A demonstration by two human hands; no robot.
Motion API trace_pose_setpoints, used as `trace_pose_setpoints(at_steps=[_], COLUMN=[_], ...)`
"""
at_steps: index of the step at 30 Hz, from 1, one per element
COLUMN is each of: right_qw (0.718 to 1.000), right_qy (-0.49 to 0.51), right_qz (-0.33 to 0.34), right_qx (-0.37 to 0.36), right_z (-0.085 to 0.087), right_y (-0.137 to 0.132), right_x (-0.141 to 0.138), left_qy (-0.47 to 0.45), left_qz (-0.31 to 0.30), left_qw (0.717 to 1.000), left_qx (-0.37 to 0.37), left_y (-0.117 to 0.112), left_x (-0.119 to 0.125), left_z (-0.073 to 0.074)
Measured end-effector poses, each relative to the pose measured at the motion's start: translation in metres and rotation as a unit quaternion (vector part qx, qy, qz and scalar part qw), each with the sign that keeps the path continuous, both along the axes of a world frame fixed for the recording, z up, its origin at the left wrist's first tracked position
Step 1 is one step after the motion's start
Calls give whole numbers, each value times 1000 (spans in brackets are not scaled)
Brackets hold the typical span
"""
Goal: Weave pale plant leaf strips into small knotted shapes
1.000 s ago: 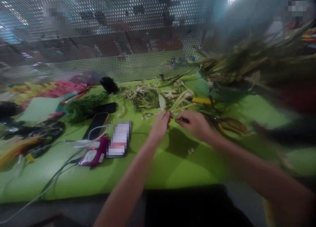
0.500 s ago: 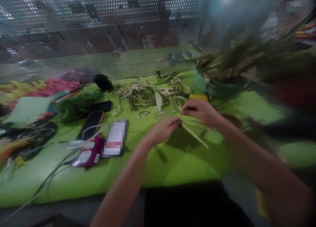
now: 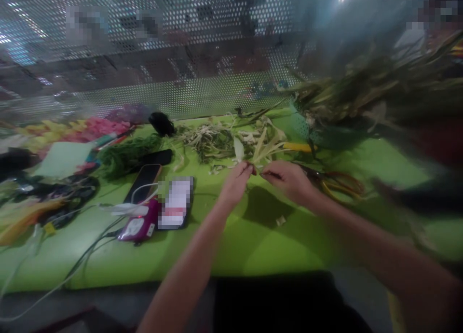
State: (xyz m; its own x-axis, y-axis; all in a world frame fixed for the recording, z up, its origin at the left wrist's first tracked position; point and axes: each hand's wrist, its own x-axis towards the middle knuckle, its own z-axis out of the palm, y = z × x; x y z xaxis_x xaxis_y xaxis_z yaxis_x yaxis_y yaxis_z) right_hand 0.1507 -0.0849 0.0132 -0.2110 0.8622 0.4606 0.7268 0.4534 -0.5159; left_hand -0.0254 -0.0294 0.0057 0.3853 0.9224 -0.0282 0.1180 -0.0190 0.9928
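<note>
Both my hands meet over the lime-green table (image 3: 253, 241), close to a heap of pale green leaf strips and trimmings (image 3: 231, 140). My left hand (image 3: 237, 181) is closed in a pinch on the base of a few pale leaf strips (image 3: 264, 147) that fan up and away from it. My right hand (image 3: 287, 178) is closed too, its fingertips pinching the same spot from the right; a thin dark thing shows at its fingers, but I cannot make it out.
Orange-handled scissors (image 3: 340, 183) lie right of my hands, a yellow-handled tool (image 3: 296, 147) behind. A teal basket (image 3: 311, 130) holds long green stems. At left are two phones (image 3: 144, 178), a magenta device (image 3: 137, 227) with cables, green sprigs (image 3: 126, 154), and pink and yellow flowers (image 3: 87, 128).
Half a second ago my hands were lower, with a long strip trailing down to the right. Now they are back near the leaf heap and the strips point up and away.
</note>
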Motion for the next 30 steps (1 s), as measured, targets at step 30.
trace_pose_setpoints(at_steps=[30], right_qw=[921], right_qy=[314], right_qz=[-9], right_qx=[-231], right_z=[-3], right_y=[9], right_x=[-3], left_qy=[-70], left_qz=[36], left_qw=[997], left_qx=[-13], left_y=[8], left_x=[-3], left_z=[-8])
